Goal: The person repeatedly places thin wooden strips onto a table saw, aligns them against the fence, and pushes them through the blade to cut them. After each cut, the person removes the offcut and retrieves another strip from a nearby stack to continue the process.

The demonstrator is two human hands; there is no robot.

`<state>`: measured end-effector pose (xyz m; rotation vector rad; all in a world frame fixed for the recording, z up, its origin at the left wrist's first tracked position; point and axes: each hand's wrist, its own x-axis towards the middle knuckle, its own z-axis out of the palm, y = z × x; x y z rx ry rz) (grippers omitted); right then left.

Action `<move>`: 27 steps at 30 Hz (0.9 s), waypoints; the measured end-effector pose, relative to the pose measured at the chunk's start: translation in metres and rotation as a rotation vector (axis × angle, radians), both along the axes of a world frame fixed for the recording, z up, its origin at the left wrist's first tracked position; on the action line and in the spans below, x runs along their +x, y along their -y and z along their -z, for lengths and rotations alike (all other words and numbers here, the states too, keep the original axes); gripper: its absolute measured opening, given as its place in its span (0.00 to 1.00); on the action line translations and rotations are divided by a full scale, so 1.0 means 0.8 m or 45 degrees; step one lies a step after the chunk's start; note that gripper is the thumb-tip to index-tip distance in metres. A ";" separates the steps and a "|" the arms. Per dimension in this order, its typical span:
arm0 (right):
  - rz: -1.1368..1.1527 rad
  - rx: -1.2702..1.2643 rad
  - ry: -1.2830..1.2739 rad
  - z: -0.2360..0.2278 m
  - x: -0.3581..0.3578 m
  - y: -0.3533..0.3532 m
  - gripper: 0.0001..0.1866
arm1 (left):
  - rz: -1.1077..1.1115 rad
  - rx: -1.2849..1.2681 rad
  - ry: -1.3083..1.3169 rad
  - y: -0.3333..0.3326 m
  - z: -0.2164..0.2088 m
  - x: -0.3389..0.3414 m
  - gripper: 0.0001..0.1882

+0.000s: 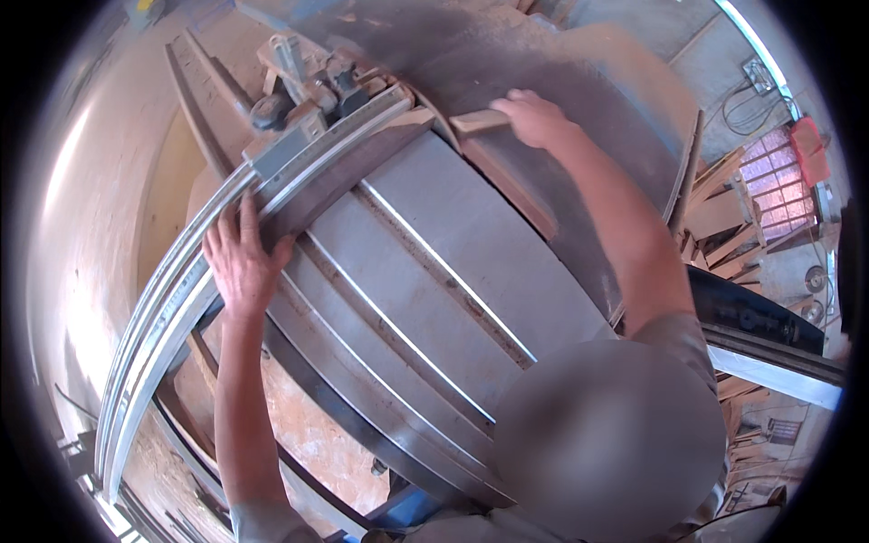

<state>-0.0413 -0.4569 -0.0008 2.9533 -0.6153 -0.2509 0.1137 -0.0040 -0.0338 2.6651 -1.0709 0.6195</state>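
My left hand (243, 262) lies with its fingers stretched over a long silver metal fence (272, 195), its thumb at the near end of a dark brown wooden board (348, 167). The board lies along the fence on a grey metal machine table (434, 244) with shiny grooves. Beyond the table's far edge, my right hand (536, 119) is closed around a short, pale wooden stick (478, 122). Its tip meets the end of a reddish-brown wood strip (509, 185). How the fingers wrap the stick is partly hidden.
A clamp-like metal fixture (303, 100) sits at the fence's far end. Sawdust coats the dark surface (579, 81) beyond the table. Stacked offcuts (724, 217) lean at the right, near a metal rail (769, 371). A blurred round shape covers the lower right.
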 end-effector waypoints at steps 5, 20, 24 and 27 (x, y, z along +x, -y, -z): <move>0.064 -0.013 -0.065 -0.001 -0.158 -0.006 0.22 | 0.123 0.054 0.196 -0.013 0.026 -0.010 0.34; 0.127 0.568 0.104 -0.095 -0.457 -0.200 0.22 | -0.213 0.460 0.084 0.000 0.035 -0.013 0.19; 0.061 0.619 0.028 -0.099 -0.481 -0.267 0.24 | -0.129 0.449 -0.015 0.008 0.008 -0.012 0.21; -0.147 0.531 0.102 -0.069 -0.488 -0.309 0.21 | -0.046 0.410 -0.140 0.002 0.032 0.031 0.19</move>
